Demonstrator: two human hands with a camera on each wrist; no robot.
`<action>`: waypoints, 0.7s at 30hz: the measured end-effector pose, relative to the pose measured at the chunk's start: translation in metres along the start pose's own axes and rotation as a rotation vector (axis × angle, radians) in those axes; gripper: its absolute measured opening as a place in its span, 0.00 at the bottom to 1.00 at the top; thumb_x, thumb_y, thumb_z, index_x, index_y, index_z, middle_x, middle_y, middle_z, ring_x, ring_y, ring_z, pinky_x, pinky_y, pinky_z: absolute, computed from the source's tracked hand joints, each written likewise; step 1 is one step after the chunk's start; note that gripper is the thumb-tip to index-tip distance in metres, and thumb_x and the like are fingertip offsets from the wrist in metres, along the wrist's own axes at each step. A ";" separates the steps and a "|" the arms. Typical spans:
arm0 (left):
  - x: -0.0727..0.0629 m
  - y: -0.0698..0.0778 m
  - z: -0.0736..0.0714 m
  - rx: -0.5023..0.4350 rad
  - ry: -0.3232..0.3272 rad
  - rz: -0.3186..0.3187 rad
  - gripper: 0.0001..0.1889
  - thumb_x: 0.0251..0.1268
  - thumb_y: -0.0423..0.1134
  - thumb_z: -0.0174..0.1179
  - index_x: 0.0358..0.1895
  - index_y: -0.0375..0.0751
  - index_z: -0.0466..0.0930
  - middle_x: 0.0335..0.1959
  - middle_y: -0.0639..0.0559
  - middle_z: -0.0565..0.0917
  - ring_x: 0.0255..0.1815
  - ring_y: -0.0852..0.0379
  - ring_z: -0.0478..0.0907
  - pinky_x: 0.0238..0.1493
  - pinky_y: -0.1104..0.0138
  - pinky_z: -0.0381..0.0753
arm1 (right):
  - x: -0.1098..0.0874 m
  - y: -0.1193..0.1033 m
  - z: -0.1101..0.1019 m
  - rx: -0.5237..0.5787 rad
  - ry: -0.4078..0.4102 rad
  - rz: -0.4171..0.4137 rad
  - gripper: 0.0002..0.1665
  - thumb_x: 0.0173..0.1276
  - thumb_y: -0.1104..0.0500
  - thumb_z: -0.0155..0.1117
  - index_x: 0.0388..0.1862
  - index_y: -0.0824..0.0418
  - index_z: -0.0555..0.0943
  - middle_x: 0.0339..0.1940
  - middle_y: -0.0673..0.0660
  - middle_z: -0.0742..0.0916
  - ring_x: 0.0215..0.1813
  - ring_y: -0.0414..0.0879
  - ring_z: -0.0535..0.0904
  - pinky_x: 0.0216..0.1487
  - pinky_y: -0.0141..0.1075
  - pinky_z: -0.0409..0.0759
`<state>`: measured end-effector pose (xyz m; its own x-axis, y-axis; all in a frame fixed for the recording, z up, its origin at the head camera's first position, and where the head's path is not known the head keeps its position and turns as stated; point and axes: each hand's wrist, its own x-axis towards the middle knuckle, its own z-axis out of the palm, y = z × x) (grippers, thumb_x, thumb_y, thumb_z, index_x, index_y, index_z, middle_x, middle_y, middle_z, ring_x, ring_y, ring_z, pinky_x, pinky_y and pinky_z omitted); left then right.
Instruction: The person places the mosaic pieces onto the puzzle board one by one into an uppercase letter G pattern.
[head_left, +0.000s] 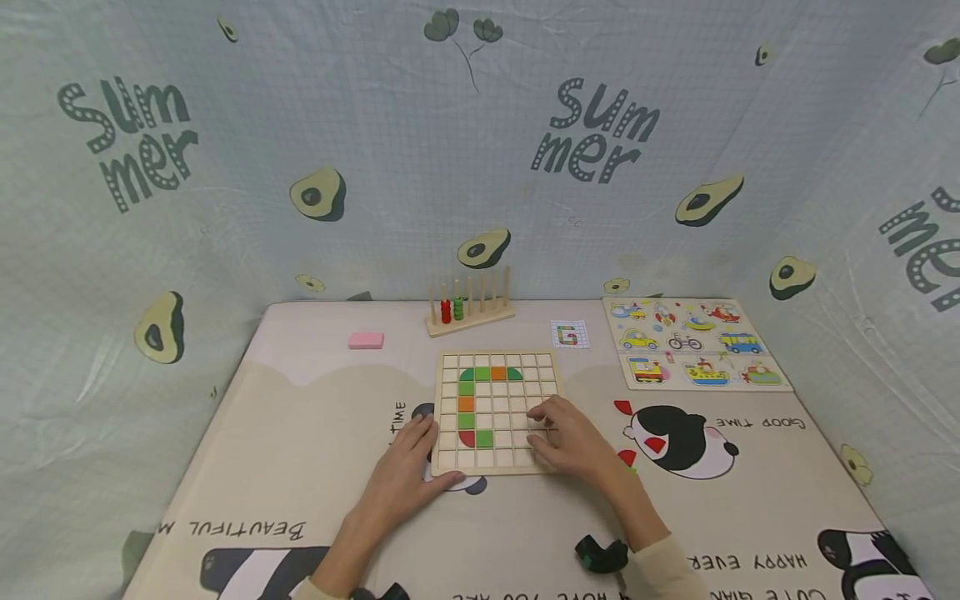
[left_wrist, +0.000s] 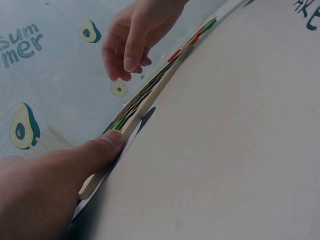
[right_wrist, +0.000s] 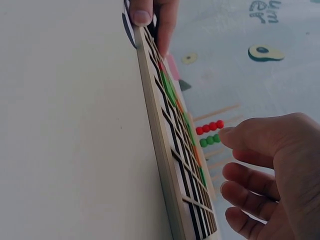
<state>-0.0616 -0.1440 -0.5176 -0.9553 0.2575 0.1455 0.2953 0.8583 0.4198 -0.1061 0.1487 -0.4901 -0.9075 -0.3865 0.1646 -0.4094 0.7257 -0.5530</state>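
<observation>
A wooden grid board [head_left: 495, 467] lies flat on the table. Green, orange and red tiles [head_left: 482, 373] fill some of its cells along a top row, a left column and two lower cells. My left hand [head_left: 408, 462] holds the board's near left corner, fingers along the left side and thumb at the near edge; the thumb [left_wrist: 111, 137] presses the rim in the left wrist view. Over the board's right side hovers my right hand [head_left: 573, 437], fingers loosely bent and thumb apart. Nothing shows between those fingers [right_wrist: 250, 185] in the right wrist view.
Behind the board stand a wooden peg rack [head_left: 472, 319] with red and green beads, a pink block [head_left: 366, 341] and a small pattern card [head_left: 570, 334]. A vehicle puzzle board [head_left: 701, 346] lies back right. Red and green shapes [head_left: 627, 457] show beside the right wrist on the printed cloth.
</observation>
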 end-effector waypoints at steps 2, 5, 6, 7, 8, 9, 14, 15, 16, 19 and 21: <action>0.000 0.000 0.000 0.003 -0.002 0.004 0.48 0.55 0.68 0.66 0.71 0.36 0.70 0.74 0.42 0.71 0.77 0.43 0.65 0.75 0.51 0.70 | -0.003 0.003 -0.002 0.006 -0.005 0.022 0.17 0.63 0.57 0.71 0.51 0.55 0.82 0.45 0.48 0.84 0.46 0.39 0.76 0.52 0.35 0.84; 0.000 -0.001 0.001 0.004 0.002 0.010 0.48 0.55 0.68 0.66 0.71 0.36 0.71 0.73 0.41 0.72 0.77 0.43 0.65 0.74 0.51 0.71 | -0.007 0.009 -0.005 0.011 -0.010 0.039 0.19 0.62 0.57 0.72 0.53 0.55 0.82 0.45 0.47 0.83 0.46 0.38 0.76 0.51 0.35 0.83; 0.000 -0.001 0.001 0.003 0.005 0.011 0.48 0.55 0.68 0.66 0.71 0.36 0.71 0.73 0.41 0.72 0.77 0.43 0.65 0.74 0.51 0.71 | -0.008 0.011 -0.007 0.015 -0.008 0.044 0.20 0.62 0.57 0.72 0.53 0.55 0.82 0.45 0.46 0.83 0.46 0.39 0.76 0.51 0.35 0.83; 0.000 -0.001 0.001 0.003 0.007 0.011 0.48 0.55 0.67 0.67 0.71 0.36 0.71 0.73 0.41 0.72 0.76 0.42 0.65 0.74 0.51 0.71 | -0.009 0.013 -0.008 0.013 -0.005 0.045 0.20 0.62 0.57 0.72 0.53 0.55 0.81 0.45 0.46 0.83 0.46 0.39 0.76 0.50 0.35 0.83; 0.000 -0.001 0.001 0.004 0.008 0.012 0.48 0.55 0.67 0.67 0.71 0.36 0.71 0.73 0.41 0.72 0.76 0.42 0.65 0.74 0.51 0.71 | -0.010 0.015 -0.008 0.007 -0.002 0.039 0.20 0.62 0.57 0.72 0.53 0.55 0.81 0.45 0.46 0.83 0.46 0.39 0.76 0.50 0.35 0.83; 0.001 -0.001 0.001 0.004 0.009 0.011 0.48 0.54 0.67 0.67 0.71 0.36 0.71 0.73 0.41 0.72 0.76 0.43 0.65 0.74 0.51 0.71 | -0.011 0.017 -0.010 0.013 0.002 0.034 0.21 0.61 0.58 0.72 0.53 0.56 0.81 0.45 0.47 0.83 0.46 0.39 0.76 0.50 0.36 0.83; 0.001 -0.001 0.002 0.009 0.002 0.010 0.48 0.55 0.68 0.67 0.71 0.36 0.71 0.73 0.42 0.72 0.77 0.43 0.65 0.74 0.51 0.71 | -0.018 0.027 -0.014 -0.009 0.006 0.041 0.21 0.60 0.58 0.72 0.54 0.56 0.81 0.44 0.46 0.83 0.47 0.39 0.75 0.50 0.35 0.83; 0.001 -0.001 0.002 0.009 0.002 0.010 0.48 0.55 0.68 0.67 0.71 0.36 0.71 0.73 0.42 0.72 0.77 0.43 0.65 0.74 0.51 0.71 | -0.019 0.028 -0.016 -0.007 0.004 0.050 0.22 0.60 0.58 0.73 0.54 0.56 0.81 0.45 0.46 0.83 0.47 0.39 0.76 0.50 0.35 0.83; 0.001 -0.001 0.002 0.007 0.002 0.011 0.48 0.55 0.67 0.67 0.71 0.36 0.71 0.73 0.41 0.72 0.76 0.42 0.65 0.74 0.51 0.71 | -0.021 0.030 -0.017 -0.007 0.003 0.060 0.22 0.60 0.58 0.73 0.54 0.56 0.81 0.45 0.46 0.83 0.47 0.39 0.76 0.50 0.34 0.83; 0.001 -0.001 0.001 0.004 0.006 0.014 0.48 0.54 0.67 0.67 0.71 0.36 0.71 0.73 0.41 0.72 0.76 0.42 0.65 0.74 0.51 0.71 | -0.026 0.034 -0.022 0.010 -0.004 0.081 0.22 0.61 0.58 0.72 0.55 0.56 0.80 0.45 0.47 0.82 0.47 0.40 0.76 0.47 0.33 0.83; 0.001 -0.001 0.001 0.003 0.008 0.016 0.48 0.54 0.67 0.67 0.71 0.36 0.71 0.73 0.41 0.72 0.76 0.42 0.66 0.74 0.50 0.71 | -0.030 0.038 -0.025 0.017 -0.007 0.096 0.22 0.61 0.58 0.72 0.55 0.55 0.80 0.46 0.46 0.82 0.48 0.40 0.76 0.46 0.31 0.83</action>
<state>-0.0627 -0.1439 -0.5191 -0.9503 0.2675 0.1595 0.3103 0.8556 0.4143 -0.0971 0.2016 -0.4955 -0.9418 -0.3195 0.1048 -0.3189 0.7498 -0.5797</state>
